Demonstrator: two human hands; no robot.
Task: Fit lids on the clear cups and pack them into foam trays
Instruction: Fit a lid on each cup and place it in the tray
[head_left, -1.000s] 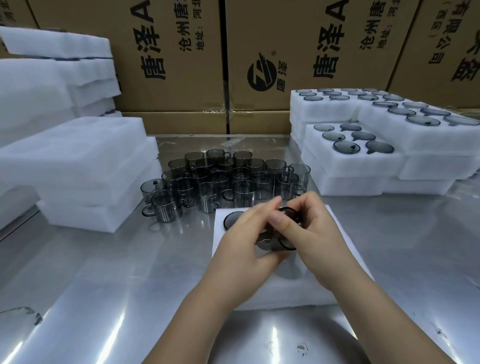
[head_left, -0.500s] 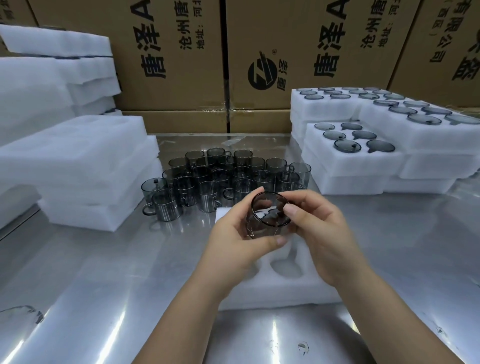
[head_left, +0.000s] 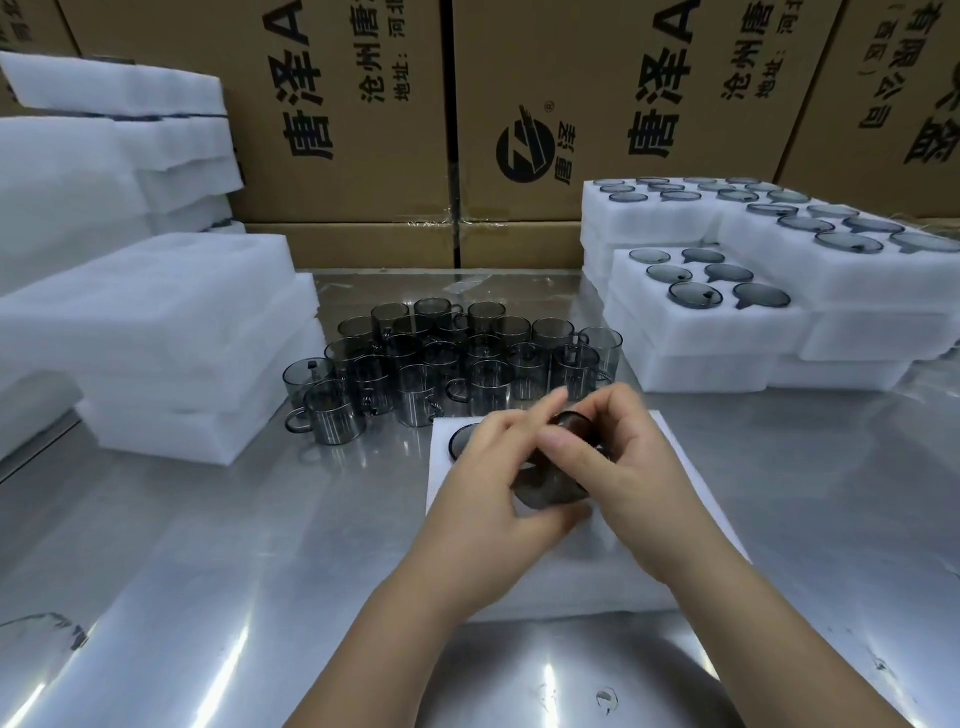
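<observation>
Evidently the step in hand was seating a lid on one cup (head_left: 550, 493), which both hands held between them just above the foam tray (head_left: 571, 584). The left hand (head_left: 488, 483) cradled it from the near-left side, thumb underneath, while the right hand (head_left: 644, 483) curled round its far-right side. The fingers (head_left: 543, 414) of both were closed on the smoky cup, not spread.

Motion blur hid whether a lid was already on. The dark ring at the top of the grip could have been rim or lid alike.

To do this well, I judged, one hand needed to steady the cup by its wall. The other would then press the lid down evenly around the rim, square rather than tilted, since a lopsided push could leave it cocked.

Directly below the fingers lay the tray, and just to their left one packed cup (head_left: 460, 439) sat sunk in a far-left pocket. Beyond the fingers, near but apart, stood the loose cups (head_left: 457, 364) on the desk (head_left: 260, 545). The filled trays (head_left: 701, 317) lay well off to their far right.
</observation>
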